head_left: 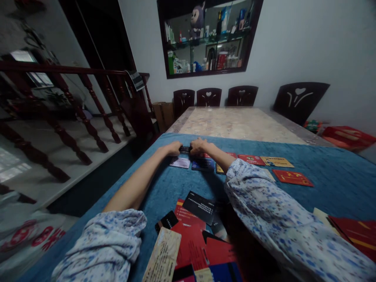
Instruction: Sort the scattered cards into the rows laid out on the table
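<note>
Holds a black card [185,149] at the far left of the blue cloth [167,188] on the table [232,121], pinched by its left end in the left hand [174,148] and by its right end in the right hand [199,146], apparently closed on it from both sides. Probably very light, thin and fairly stiff, like coated board or plastic; likely to bend slightly and spring back. Likely slick on the face, so apt to slip from a loose pinch or skid over another card. Hardly fragile, except perhaps at corners and print. Best taken by the two opposite ends, clear of the printed face; on soft cloth, probably easy to lift by tipping up one edge. Lies just beyond a lilac card [179,162] and near a blue card [202,164]. Cannot make out the small pale print on it, nor tell if single or stacked, resting or slightly raised. Cannot see the thumbs clearly. Partly hidden behind the right forearm [219,156]: the middle of the far row. Partly covered by the right sleeve [258,199]: the right side of the near pile of cards [189,244]. Cut off at the bottom edge of view: a cream card [163,254] and several neighbours
</note>
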A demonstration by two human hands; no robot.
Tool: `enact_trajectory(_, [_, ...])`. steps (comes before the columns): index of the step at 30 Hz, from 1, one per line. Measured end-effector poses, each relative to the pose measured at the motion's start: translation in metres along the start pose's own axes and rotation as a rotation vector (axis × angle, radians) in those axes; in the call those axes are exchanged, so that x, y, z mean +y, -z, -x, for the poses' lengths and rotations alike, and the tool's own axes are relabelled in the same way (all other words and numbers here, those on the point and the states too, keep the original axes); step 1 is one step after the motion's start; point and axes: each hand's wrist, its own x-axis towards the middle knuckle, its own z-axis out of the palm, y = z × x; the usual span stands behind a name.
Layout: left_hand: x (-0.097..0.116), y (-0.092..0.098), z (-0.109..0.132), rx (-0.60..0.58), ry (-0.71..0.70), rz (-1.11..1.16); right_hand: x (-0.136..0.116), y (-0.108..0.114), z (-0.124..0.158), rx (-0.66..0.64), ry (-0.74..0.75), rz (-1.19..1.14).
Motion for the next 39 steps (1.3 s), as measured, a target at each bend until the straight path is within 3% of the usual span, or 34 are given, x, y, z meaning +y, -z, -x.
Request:
enact_trajectory(16, [0.0, -0.003, 0.008, 0.01, 0.043, -0.004, 0.01, -0.005, 0.006, 0.055, 0.032, 0.113])
enact_trajectory(26, [-0.008, -0.007, 0.03, 0.189, 0.026, 0.085, 0.017, 0.002, 0.03, 0.259, 0.166, 0.087])
enact_trajectory(39, [0.015, -0.007, 0.087, 0.44, -0.035, 0.147, -0.002, -0.004, 0.08, 0.438, 0.229, 0.055])
